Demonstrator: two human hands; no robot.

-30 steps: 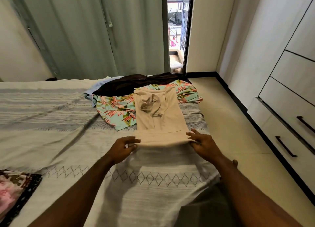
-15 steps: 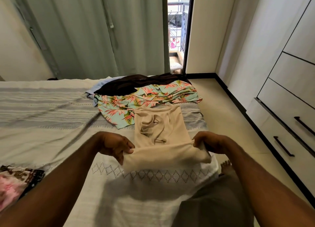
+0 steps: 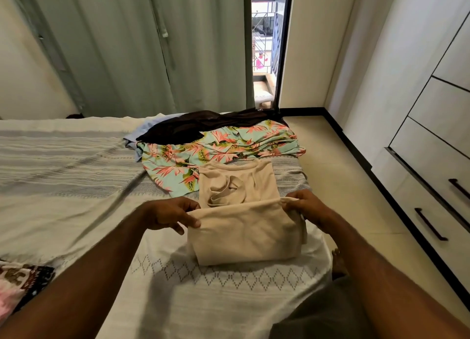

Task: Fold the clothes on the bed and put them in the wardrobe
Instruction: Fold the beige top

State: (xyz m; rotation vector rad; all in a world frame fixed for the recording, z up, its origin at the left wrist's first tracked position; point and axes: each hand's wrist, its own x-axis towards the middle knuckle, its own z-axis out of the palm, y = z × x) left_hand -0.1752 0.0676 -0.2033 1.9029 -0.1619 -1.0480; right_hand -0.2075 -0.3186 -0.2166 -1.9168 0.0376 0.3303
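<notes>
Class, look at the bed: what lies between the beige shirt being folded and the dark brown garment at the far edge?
In the head view, the floral shirt lies spread between the beige shirt and the dark brown garment, which overlaps its far edge.

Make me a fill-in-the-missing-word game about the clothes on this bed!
1. Both hands, the left hand and the right hand, hold the ____ coloured shirt.
2. The flowery garment lies partly under a dark ____ garment.
3. The drawers with dark handles stand on the person's ____ side.

Missing words: beige; brown; right
</notes>
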